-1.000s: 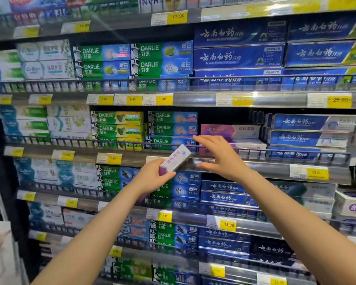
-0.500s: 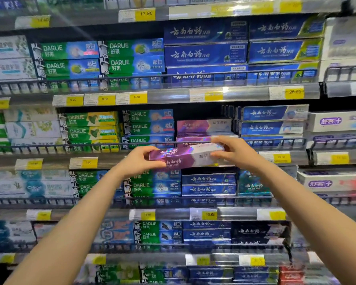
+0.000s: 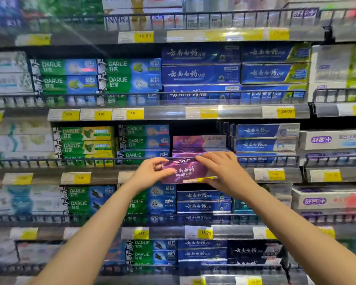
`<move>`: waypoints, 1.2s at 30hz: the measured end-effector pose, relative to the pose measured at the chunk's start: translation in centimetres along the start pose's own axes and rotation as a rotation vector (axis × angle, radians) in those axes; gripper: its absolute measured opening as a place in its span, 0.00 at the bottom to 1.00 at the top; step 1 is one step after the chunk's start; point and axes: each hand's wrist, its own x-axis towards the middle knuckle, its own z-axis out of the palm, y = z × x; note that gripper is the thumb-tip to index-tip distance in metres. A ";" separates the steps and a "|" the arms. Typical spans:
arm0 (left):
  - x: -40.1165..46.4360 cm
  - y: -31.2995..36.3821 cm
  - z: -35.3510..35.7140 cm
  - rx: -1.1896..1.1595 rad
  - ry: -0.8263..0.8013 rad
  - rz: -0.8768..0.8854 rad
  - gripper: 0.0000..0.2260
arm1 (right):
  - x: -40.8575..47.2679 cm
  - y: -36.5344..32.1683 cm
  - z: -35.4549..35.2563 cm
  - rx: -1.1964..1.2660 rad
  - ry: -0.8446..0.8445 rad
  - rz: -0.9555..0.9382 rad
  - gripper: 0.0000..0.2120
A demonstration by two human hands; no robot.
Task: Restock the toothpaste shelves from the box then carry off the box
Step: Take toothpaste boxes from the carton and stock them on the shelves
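purple toothpaste box | you're gripping it both ends, left hand and right hand curled round it | sits right at the wire shelf rail, just below the purple stack

Grey metal shelves with black wire front rails carry stacked green, blue and purple toothpaste cartons above yellow price tags.
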 end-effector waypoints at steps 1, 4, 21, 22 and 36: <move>0.2 0.4 0.1 -0.006 -0.010 -0.001 0.10 | 0.2 0.0 0.0 -0.022 0.039 -0.011 0.31; 1.1 1.2 -0.2 -0.018 0.046 0.000 0.07 | 1.2 0.6 -0.1 -0.026 0.099 -0.017 0.29; 3.3 -5.2 -0.9 0.805 0.415 0.241 0.25 | 10.2 5.8 3.9 0.077 -0.146 0.334 0.28; 3.4 -5.4 -0.8 0.809 0.430 0.246 0.25 | 10.0 6.0 4.2 0.122 -0.179 0.341 0.28; 3.5 -6.2 -0.1 0.854 0.511 0.274 0.21 | 9.3 5.1 5.0 0.123 -0.139 0.347 0.25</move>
